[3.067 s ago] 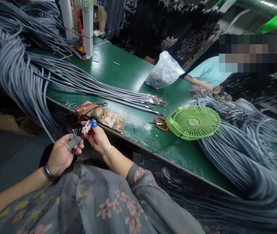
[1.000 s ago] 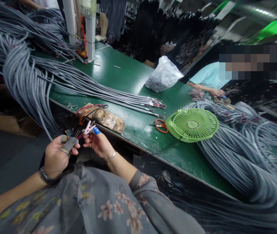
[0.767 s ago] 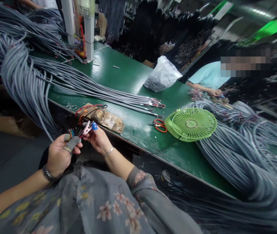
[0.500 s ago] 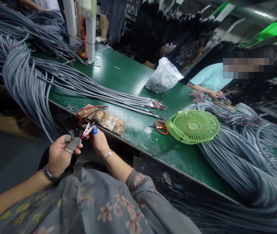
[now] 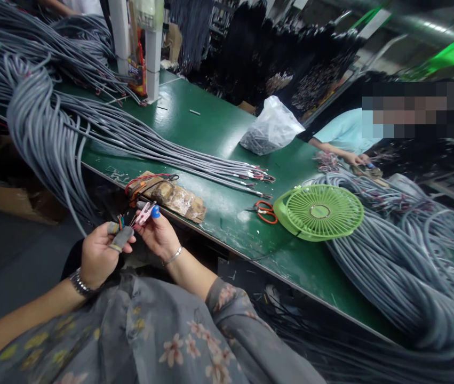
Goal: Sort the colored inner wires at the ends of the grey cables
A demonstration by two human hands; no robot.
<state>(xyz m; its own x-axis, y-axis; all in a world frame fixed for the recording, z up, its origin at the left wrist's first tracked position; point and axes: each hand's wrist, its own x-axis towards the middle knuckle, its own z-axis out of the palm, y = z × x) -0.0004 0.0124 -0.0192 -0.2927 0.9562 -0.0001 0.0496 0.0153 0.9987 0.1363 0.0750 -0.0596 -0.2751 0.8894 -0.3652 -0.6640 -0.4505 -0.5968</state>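
My left hand (image 5: 101, 252) is closed round the end of a grey cable (image 5: 119, 238), with several coloured wires fanning out of its stripped tip. A grey sleeve covers one left fingertip. My right hand (image 5: 158, 234) is closed on a small pink clip tool (image 5: 144, 212) whose jaws touch those wires; a blue cap sits on its thumb. Both hands hover just in front of the green table's near edge (image 5: 227, 248), above my lap in a grey floral garment.
A taped brown block with red wires (image 5: 168, 194) lies by the edge. Grey cable bundles (image 5: 50, 133) drape left and pile at right (image 5: 403, 256). Orange scissors (image 5: 265, 209), a green fan (image 5: 319, 210) and a plastic bag (image 5: 270, 128) lie on the table. Another person's hands (image 5: 352, 159) work at far right.
My hands stay close together at the cable tip, shifting only slightly; the clip keeps working at the coloured wires. The view drifts a little.
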